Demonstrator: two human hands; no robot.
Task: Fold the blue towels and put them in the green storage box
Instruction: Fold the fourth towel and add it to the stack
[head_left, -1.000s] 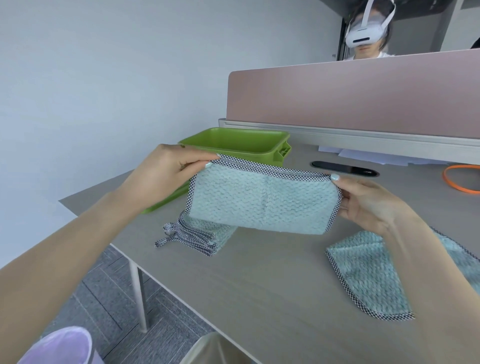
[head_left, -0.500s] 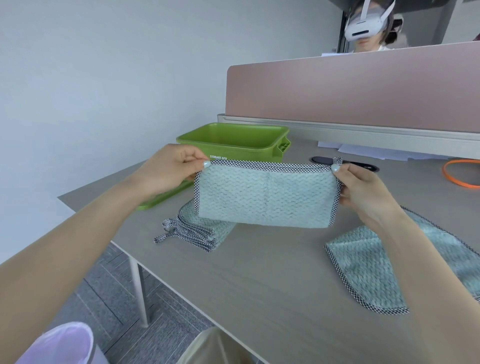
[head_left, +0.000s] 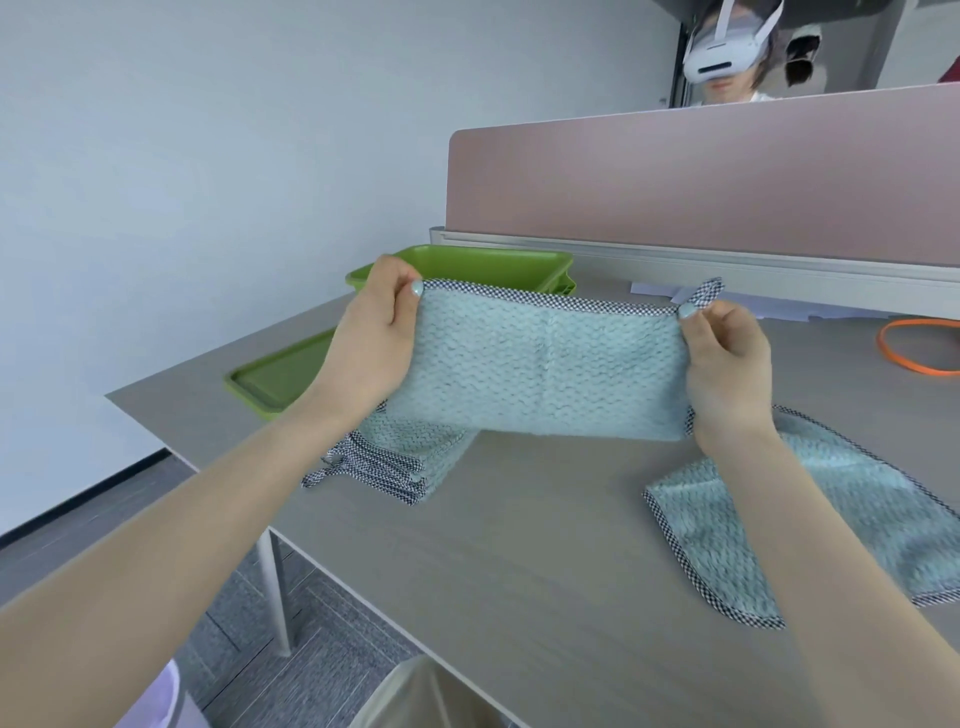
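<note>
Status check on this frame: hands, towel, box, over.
Left hand and right hand pinch folded blue towel by top corners, held above table. Green storage box open behind, path unobstructed.

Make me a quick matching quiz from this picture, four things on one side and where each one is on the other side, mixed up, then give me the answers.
Things:
1. held towel
2. folded towel stack
3. flat towel
4. green storage box

Places:
A. lying spread on the table at the right
B. at the table's far left, behind the left hand
C. stretched between the left hand and right hand
D. on the table under the held towel's left end

Pairs: 1-C, 2-D, 3-A, 4-B
</note>
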